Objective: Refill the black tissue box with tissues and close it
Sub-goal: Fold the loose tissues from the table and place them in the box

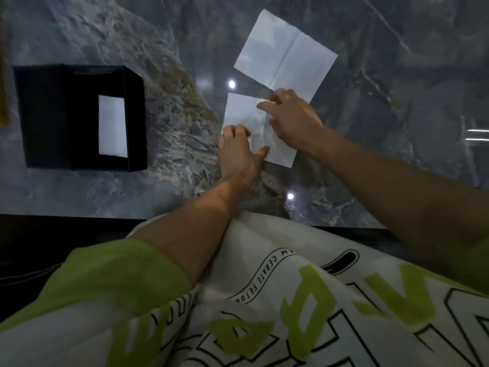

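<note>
The black tissue box lies open at the left of the table, and a folded white tissue shows inside it. Near the table's middle lies a white tissue folded into a rectangle. My left hand presses on its near left edge with the thumb on the paper. My right hand pinches that tissue's right side between thumb and fingers and covers part of it. An unfolded white tissue lies flat just beyond, its near corner under my right fingers.
The table is glossy dark grey marble with two bright light reflections. Its near edge runs across the view below my forearms. My white and green shirt fills the bottom of the view.
</note>
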`<move>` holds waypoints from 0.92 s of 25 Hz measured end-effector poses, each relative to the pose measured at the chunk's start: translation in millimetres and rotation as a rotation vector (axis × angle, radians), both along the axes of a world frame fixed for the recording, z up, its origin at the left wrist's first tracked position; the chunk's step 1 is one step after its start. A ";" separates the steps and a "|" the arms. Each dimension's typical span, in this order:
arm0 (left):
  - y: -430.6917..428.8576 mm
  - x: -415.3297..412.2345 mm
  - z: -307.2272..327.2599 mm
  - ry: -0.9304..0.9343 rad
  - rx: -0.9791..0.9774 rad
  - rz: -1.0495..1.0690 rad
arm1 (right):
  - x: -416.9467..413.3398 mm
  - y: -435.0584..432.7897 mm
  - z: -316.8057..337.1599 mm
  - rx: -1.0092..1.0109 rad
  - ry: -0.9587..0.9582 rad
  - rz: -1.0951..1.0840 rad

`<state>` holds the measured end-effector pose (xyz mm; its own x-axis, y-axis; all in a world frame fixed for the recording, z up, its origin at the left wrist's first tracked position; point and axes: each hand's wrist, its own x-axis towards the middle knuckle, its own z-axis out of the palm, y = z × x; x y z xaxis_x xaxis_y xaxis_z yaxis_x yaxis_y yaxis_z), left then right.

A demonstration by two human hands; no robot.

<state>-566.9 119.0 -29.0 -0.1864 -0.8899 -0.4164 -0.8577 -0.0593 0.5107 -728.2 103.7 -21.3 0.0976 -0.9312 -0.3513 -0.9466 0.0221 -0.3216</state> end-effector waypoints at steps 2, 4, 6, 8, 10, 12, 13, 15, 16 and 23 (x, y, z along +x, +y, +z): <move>0.3 -3.4 -3.9 -0.025 0.000 0.015 | -1.3 -5.8 -4.0 0.005 0.036 0.059; 0.6 -2.5 -7.0 -0.057 -0.004 -0.019 | -2.7 -9.4 -5.2 0.023 0.043 0.097; 0.9 0.3 -8.9 -0.083 -0.010 -0.053 | -5.0 -11.7 -6.5 0.033 0.048 0.125; 1.2 2.6 -9.6 -0.088 -0.015 -0.072 | -6.5 -12.5 -7.4 0.025 0.062 0.146; 0.6 3.8 -8.4 -0.089 -0.020 -0.071 | -8.9 -13.4 -9.1 0.012 0.060 0.146; -0.5 6.1 -7.8 -0.088 -0.031 -0.073 | -10.1 -14.4 -12.2 0.009 0.052 0.134; -0.7 7.5 -8.3 -0.083 -0.032 -0.074 | -9.9 -14.1 -14.1 0.018 0.052 0.120; -0.5 9.6 -9.4 -0.062 -0.024 -0.074 | -8.3 -14.1 -18.3 0.054 0.047 0.070; -0.1 10.7 -9.5 -0.050 -0.014 -0.075 | -7.6 -14.1 -19.3 0.069 0.048 0.047; -2.3 20.4 -10.4 -0.058 -0.055 -0.148 | -4.8 -8.8 -6.0 0.013 0.006 0.059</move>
<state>-546.6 116.6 -39.4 -0.2946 -0.8763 -0.3813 -0.8829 0.0968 0.4595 -733.0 94.8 -27.4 0.1495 -0.9193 -0.3641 -0.9485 -0.0293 -0.3156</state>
